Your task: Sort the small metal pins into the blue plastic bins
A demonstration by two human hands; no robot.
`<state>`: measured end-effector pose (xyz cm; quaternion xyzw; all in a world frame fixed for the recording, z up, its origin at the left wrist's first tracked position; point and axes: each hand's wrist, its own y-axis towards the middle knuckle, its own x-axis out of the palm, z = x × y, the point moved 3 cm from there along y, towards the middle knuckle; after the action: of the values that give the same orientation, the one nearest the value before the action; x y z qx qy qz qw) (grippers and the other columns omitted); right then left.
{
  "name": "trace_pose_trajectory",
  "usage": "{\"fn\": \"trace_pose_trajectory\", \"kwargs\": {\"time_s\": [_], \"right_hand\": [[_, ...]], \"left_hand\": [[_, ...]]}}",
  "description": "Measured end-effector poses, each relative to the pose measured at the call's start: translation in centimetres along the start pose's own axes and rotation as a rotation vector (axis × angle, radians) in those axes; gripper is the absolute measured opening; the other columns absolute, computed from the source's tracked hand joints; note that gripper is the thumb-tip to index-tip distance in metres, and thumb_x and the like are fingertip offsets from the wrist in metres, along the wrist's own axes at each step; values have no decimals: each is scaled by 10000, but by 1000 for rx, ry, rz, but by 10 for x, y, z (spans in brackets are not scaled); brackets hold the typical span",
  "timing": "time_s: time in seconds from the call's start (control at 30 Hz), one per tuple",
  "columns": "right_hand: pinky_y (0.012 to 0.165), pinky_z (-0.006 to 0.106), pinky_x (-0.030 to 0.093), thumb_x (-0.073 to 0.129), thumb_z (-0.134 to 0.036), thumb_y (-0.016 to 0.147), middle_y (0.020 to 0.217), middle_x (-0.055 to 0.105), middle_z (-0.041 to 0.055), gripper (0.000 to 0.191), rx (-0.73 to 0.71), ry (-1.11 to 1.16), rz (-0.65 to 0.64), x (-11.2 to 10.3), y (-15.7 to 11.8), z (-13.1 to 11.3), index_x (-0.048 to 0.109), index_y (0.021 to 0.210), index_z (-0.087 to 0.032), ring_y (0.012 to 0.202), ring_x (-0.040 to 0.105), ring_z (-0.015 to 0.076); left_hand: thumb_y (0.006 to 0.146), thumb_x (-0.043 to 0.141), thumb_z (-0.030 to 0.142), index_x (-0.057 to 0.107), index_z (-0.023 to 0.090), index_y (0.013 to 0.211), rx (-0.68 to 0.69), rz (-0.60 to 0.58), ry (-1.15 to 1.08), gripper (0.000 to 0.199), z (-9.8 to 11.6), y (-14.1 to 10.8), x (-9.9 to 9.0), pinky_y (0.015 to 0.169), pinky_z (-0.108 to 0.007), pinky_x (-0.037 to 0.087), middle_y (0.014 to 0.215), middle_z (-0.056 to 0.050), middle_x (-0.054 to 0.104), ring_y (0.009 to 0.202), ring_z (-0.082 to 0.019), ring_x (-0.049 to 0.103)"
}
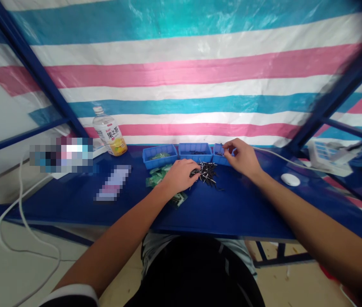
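My left hand [182, 175] rests at the left edge of a pile of small black and silver pieces [208, 174], its fingers curled against them; whatever its fingertips hold is hidden. At the right blue bin [221, 159], my right hand [240, 157] has thumb and forefinger brought together over the rim, and anything between them is too small to name. The middle blue bin [195, 157] has dark small parts inside. Green pieces lie in the left blue bin [160, 162]. Green packets [157, 175] are on the table beside my left hand, partly covered by it.
A drink bottle [110, 133] stands at the back left, behind a blurred flat item [113, 183]. A white round object [290, 179] and a cable lie to the right. Blue metal posts and a striped sheet [181, 76] enclose the blue table [219, 213].
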<state>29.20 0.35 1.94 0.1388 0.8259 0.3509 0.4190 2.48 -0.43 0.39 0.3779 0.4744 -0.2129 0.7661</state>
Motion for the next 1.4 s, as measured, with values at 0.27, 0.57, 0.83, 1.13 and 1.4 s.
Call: {"fn": "trace_pose_trajectory", "kwargs": {"time_s": [0.27,0.57,0.83,1.13,1.4], "right_hand": [[1029,565,506,545,-259,1012,1144,760,137,275,-205,-12,-153,26,3,-25,762,1178,-232,1166,613,357],[928,454,569,505,-345,1077,1202,765,92,319,-237,18,-408,34,-18,-52,760,1258,-284,1056,716,291],[866,395,560,449,-337,1108,1266,735,130,364,-229,-149,-477,50,-25,-59,748,1293,-244,1082,710,291],[956,423,570,445,-293,1097,1240,732,111,356,-175,-26,-480,54,-24,-49,774,1224,-246,1073,713,272],[1046,484,553,459,-298,1091,1229,750,119,362,-173,23,-475,56,-23,-49,809,1155,-230,1159,691,306]], "left_hand": [[1018,663,292,771,223,1157,7,25,-4,189,0,0,0,1047,-454,554,1214,-86,769,1149,-272,713],[1019,634,260,762,196,1136,5,16,-20,185,-1,2,0,1013,-453,586,1163,-102,773,1109,-281,724],[1004,638,247,765,195,1091,27,19,2,163,-2,2,2,1000,-434,581,1130,-98,765,1084,-281,723],[1013,634,275,769,208,1065,12,29,-15,160,-1,2,0,976,-435,590,1091,-94,776,1067,-280,731],[1025,616,281,772,199,1065,-3,55,-26,180,-1,2,-1,972,-452,589,1097,-91,774,1045,-280,720]]}}
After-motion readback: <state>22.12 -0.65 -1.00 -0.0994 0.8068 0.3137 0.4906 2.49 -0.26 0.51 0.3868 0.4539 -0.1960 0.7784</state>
